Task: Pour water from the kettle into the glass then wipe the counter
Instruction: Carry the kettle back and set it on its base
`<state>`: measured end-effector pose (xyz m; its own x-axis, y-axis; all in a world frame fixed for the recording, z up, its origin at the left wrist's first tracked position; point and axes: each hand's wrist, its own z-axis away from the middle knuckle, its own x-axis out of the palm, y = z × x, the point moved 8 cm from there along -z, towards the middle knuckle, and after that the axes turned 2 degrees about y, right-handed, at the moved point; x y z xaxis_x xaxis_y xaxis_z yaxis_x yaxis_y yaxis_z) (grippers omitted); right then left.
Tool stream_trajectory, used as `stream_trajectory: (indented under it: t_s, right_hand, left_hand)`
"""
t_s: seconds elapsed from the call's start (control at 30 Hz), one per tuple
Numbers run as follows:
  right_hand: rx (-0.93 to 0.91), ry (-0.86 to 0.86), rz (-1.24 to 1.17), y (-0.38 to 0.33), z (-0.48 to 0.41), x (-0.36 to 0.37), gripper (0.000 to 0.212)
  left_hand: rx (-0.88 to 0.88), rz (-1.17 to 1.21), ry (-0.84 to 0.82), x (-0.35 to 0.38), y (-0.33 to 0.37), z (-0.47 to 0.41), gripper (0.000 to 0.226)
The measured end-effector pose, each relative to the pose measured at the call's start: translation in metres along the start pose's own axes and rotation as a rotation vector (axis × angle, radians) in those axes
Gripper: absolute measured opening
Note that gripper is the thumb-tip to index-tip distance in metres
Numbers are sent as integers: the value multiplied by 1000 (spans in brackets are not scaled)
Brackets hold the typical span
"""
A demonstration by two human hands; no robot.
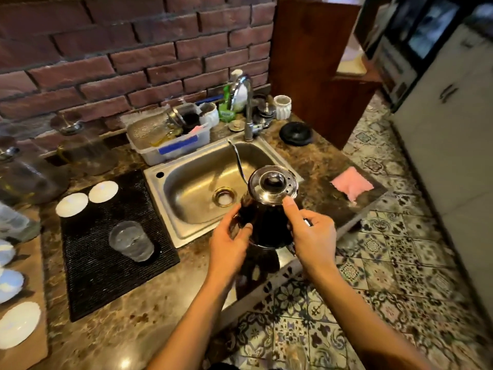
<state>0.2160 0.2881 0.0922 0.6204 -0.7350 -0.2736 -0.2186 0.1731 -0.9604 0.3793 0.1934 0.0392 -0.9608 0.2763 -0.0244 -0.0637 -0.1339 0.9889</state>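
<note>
Brown stone counter (112,340) is running beneath a red brick wall (106,54), with a steel sink (192,180) sitting near the middle of your view and patterned floor tiles (386,276) filling the 4 o'clock side. You are holding a dark gooseneck kettle (266,228) at the front right corner of the sink, upright, its thin spout (237,161) reaching toward 11 o'clock over the basin and its shiny lid (272,185) facing you. Your left hand (229,244) is cupping the kettle's left side, fingers curled against the body. Your right hand (312,239) is gripping the kettle's right side, with the thumb (290,209) lying up against the lid's edge. At 9 o'clock from the kettle, well apart, a clear glass (130,240) is standing upright on a black ribbed mat (106,263); it seems to be holding some water. Two white round coasters (86,198) are resting at the mat's far edge. A pink cloth (352,185) is lying flat on the counter at 2 o'clock from the kettle, near the counter's right edge. A plastic tub of dishes (170,137) is sitting behind the sink, beside the chrome tap (246,108).
</note>
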Motion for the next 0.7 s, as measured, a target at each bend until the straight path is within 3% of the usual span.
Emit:
stream_trajectory:
  t_s: [0.4, 0.7]
  right_hand:
    - [14, 85, -72, 26, -81, -156, 69]
    - [116, 98, -133, 47, -138, -210, 65]
  left_hand:
    - [56, -28, -12, 183, 12, 12, 46]
    - [17, -24, -15, 264, 23, 2, 42]
